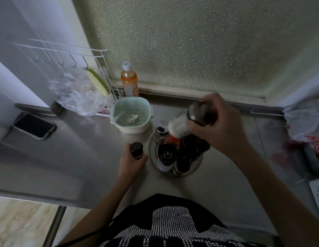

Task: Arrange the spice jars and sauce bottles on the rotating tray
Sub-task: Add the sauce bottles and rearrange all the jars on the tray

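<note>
Two hands work at a round tray (197,164) on the steel bench (83,148). The right hand (215,122) curls round the dark cap end of a white-bodied shaker (183,123), held tilted in the air above the tray's far side, probably so that it can be lowered into a gap among the bottles. The left hand (132,163) grips a dark-capped jar (136,150) upright on the bench just beside the tray's left rim, apparently kept ready as the next item. The tray already carries a crowded cluster of dark-capped jars and bottles (183,157), with an orange-capped bottle (172,139) at the back under the shaker. Motion blur softens the shaker and the right hand; the cluster is dim, so labels, contents and an exact count cannot be made out. Off the tray stand a green basket (132,113), an orange drink bottle (129,81) and a phone (33,125).
</note>
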### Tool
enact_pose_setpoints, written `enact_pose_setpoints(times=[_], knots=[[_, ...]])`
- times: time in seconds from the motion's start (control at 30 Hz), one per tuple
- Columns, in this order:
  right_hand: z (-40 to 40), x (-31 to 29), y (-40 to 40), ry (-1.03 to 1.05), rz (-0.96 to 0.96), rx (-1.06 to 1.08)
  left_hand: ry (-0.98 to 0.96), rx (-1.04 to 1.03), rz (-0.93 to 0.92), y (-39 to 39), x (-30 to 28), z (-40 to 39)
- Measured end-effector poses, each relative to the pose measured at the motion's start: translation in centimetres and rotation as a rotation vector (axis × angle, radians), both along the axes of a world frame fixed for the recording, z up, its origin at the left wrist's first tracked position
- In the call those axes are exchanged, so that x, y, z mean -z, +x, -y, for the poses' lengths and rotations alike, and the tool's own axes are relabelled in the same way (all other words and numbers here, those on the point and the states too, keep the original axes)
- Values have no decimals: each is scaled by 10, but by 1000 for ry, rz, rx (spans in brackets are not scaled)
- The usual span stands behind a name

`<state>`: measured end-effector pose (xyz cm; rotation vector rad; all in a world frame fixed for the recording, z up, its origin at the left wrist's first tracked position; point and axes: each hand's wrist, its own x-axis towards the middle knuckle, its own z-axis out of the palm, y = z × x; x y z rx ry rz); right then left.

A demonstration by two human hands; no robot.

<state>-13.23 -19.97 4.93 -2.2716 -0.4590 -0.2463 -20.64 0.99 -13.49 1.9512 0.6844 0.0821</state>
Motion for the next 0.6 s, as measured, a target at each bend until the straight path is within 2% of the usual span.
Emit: enact_pose_setpoints(times=[0.1, 0.23, 0.33, 0.6], knots=[[-49, 5, 15, -87, -26, -160, -22, -21, -10, -2, -1, -2], [-85, 35, 27, -381, -110, -295, -60, -64, -50, -5, -1, -7], [-89, 58, 29, -556, -80, -315, -78, -62, -77, -7, 4, -9], [-96, 87, 23, -804, -122, -329, -171, -57, -162, -3, 5, 2]])
